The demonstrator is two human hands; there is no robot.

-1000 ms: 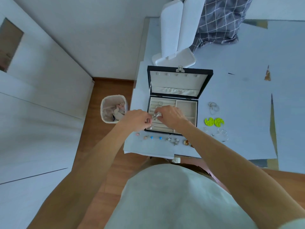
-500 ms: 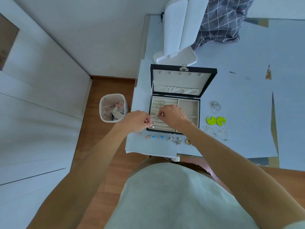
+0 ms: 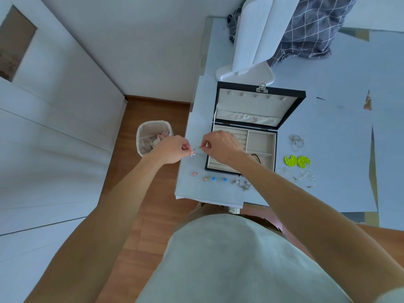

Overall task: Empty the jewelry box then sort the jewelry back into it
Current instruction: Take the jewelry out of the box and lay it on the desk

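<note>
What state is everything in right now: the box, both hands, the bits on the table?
Jewelry box: lid open.
Left hand: pinching a small silvery piece.
Right hand: pinching the same piece.
Neon earrings: lying on the table beside the box.
Bin: holding rubbish.

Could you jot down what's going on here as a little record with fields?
box: open, lid up
left hand: pinches one end of a small silvery piece
right hand: pinches its other end
piece: held left of the box, too small to tell its kind
table front: pink and blue studs
right of box: two lime earrings, wire hoops
</note>
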